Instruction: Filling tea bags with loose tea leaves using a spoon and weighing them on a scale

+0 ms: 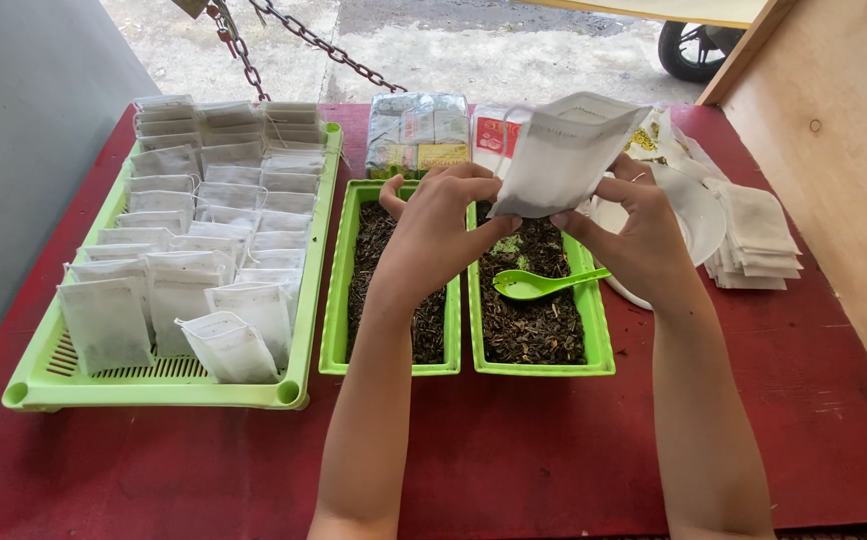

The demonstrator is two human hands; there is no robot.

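The left hand (pixel 440 225) and the right hand (pixel 635 232) are raised together over the trays, each with its fingers pinched on a lower corner of one small white bag (pixel 561 155); the bag is a soft, matte, fibrous-looking pouch, roughly rectangular, tilted with its folded top toward the upper right, and what it holds cannot be made out; directly beneath the hands sit two narrow green plastic trays side by side, the left tray (pixel 333 300) partly hidden by the left wrist, the right tray (pixel 598 330) carrying a glossy green plastic spoon (pixel 538 285) laid on its contents; both are filled with dark, crumbly, twisted dried leaves; to the left, a wide green slotted basket (pixel 48 385) holds rows of similar white pouches (pixel 198 240), leaning and overlapping; to the right a loose stack of flat white pouches (pixel 758 240) lies on the red table (pixel 513 450), beside a round white plate (pixel 698 210) half covered by the right hand; behind the trays stand cellophane-wrapped packets (pixel 416 130), their detail blurred; a rusty chain (pixel 328 45) hangs at the top, and a dark wheel (pixel 693 48) is cut off by the frame's upper edge.
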